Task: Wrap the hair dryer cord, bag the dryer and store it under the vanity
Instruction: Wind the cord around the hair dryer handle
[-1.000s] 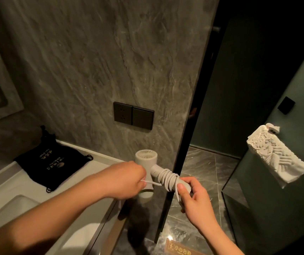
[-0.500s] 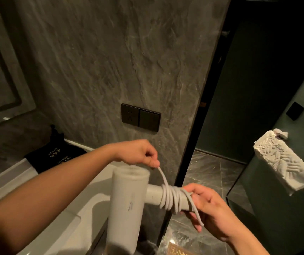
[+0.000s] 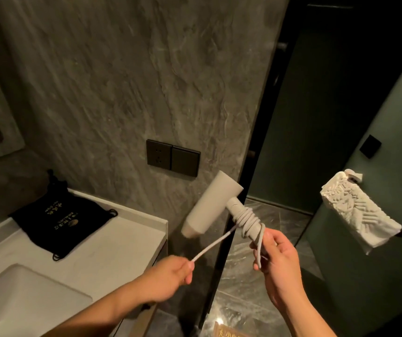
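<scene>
A white hair dryer (image 3: 209, 206) hangs in the air just right of the vanity's end, barrel tilted, handle pointing down-right. Its white cord (image 3: 247, 221) is coiled several turns around the handle. My right hand (image 3: 276, 261) is shut on the lower end of the handle, with a loop of cord hanging over its fingers. My left hand (image 3: 170, 272) is shut on the free length of cord and holds it taut, down-left of the coils. A black drawstring bag (image 3: 60, 220) with gold lettering lies flat on the white vanity top (image 3: 112, 251).
A sink basin (image 3: 20, 295) is set in the vanity at lower left. A dark socket and switch plate (image 3: 173, 158) sits on the grey stone wall. A black door frame (image 3: 251, 166) stands just behind the dryer. A toilet roll (image 3: 358, 210) hangs on the right wall.
The dryer has swung from upright near me to up-right with its barrel tilted. My left hand dropped from above the dryer to below-left, pulling the cord straight. My right hand stays on the handle.
</scene>
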Action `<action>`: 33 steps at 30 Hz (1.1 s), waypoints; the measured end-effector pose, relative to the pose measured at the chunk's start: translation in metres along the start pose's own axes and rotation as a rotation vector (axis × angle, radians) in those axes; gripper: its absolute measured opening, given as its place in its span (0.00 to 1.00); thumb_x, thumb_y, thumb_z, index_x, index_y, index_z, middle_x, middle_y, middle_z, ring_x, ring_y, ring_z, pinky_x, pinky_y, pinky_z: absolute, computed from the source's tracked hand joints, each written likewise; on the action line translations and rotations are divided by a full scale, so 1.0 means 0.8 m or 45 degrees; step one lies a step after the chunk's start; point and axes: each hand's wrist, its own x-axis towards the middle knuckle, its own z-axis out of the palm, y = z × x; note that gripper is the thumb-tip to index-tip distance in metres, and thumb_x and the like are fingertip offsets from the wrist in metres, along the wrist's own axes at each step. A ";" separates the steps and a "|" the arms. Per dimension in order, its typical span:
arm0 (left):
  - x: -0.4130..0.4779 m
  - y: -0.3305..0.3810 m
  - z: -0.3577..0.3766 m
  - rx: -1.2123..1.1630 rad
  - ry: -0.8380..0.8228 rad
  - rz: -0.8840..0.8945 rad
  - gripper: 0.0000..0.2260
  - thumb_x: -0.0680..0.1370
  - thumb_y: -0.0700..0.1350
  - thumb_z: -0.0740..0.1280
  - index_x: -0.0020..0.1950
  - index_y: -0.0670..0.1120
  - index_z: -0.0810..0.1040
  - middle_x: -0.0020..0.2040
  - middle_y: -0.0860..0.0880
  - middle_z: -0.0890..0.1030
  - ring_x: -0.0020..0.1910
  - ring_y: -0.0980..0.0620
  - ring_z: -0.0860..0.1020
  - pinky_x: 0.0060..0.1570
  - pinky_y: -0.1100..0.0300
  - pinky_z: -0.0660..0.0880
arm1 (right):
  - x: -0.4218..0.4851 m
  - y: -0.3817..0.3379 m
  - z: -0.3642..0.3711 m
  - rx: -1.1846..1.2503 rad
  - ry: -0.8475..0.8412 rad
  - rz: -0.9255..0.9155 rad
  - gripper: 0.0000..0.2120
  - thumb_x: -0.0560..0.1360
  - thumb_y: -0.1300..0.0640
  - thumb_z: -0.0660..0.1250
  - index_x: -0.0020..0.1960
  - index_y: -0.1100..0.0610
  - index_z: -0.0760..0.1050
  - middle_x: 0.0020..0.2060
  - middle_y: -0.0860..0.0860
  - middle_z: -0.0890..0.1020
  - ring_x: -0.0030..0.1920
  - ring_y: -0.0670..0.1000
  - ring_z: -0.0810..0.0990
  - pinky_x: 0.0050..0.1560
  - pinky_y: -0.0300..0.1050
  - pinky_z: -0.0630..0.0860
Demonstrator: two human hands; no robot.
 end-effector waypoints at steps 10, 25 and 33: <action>0.000 0.139 -0.140 1.145 0.185 0.404 0.11 0.83 0.55 0.58 0.51 0.53 0.78 0.49 0.52 0.83 0.49 0.49 0.80 0.44 0.51 0.75 | -0.005 0.008 -0.012 -0.696 -0.453 -0.092 0.05 0.81 0.56 0.65 0.52 0.53 0.80 0.30 0.53 0.77 0.27 0.50 0.74 0.28 0.49 0.72; 0.123 -0.055 -0.075 -0.284 -0.375 -0.039 0.16 0.83 0.55 0.64 0.62 0.45 0.81 0.52 0.46 0.81 0.51 0.44 0.81 0.54 0.46 0.80 | -0.005 -0.021 -0.019 0.528 -1.014 0.250 0.22 0.75 0.58 0.73 0.62 0.71 0.73 0.40 0.71 0.79 0.28 0.51 0.79 0.25 0.41 0.76; 0.030 0.059 0.035 -1.332 0.047 -0.274 0.12 0.83 0.41 0.61 0.54 0.36 0.82 0.32 0.47 0.73 0.29 0.52 0.71 0.27 0.61 0.68 | -0.014 0.021 0.013 0.200 -0.155 0.097 0.13 0.78 0.57 0.65 0.57 0.65 0.77 0.35 0.58 0.80 0.28 0.49 0.73 0.24 0.43 0.70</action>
